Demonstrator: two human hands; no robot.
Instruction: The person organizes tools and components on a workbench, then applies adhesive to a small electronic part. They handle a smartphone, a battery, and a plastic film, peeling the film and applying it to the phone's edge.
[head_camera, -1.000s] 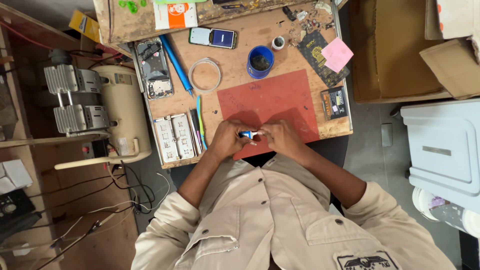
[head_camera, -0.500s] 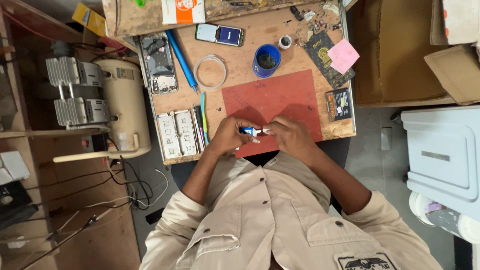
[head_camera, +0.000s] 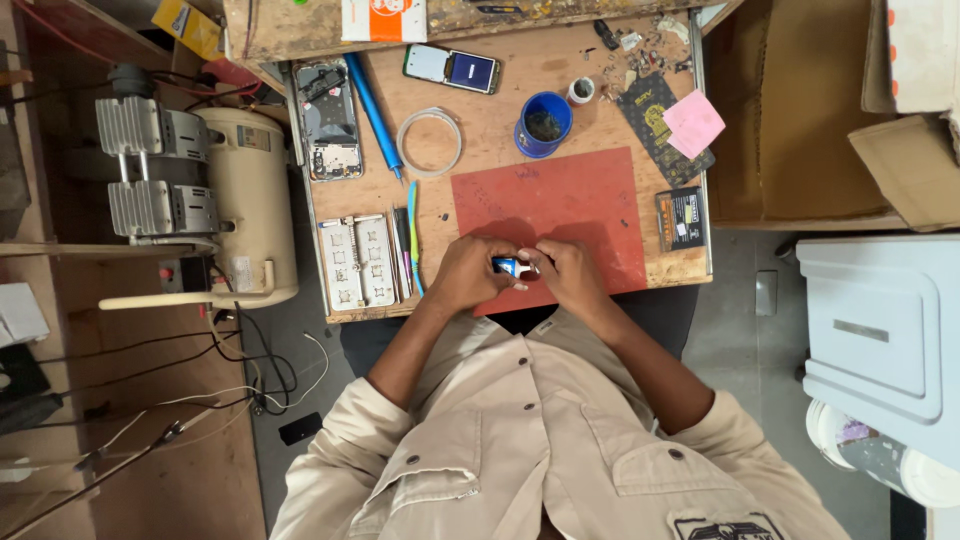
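Both hands pinch small blue-white tube (head_camera: 507, 266): left hand (head_camera: 468, 272), right hand (head_camera: 565, 270), at near edge of red mat (head_camera: 560, 205). Mat centre bare; blue cup (head_camera: 543, 123) and green tweezers (head_camera: 412, 235) well apart.

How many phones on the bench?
2: an opened phone at the bench's left edge beside the blue tool, and a phone with lit screen near the top edge. Others may be hidden.

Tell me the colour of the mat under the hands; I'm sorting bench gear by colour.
Red: the flat mat lies on the wooden bench, clearest in the head view.
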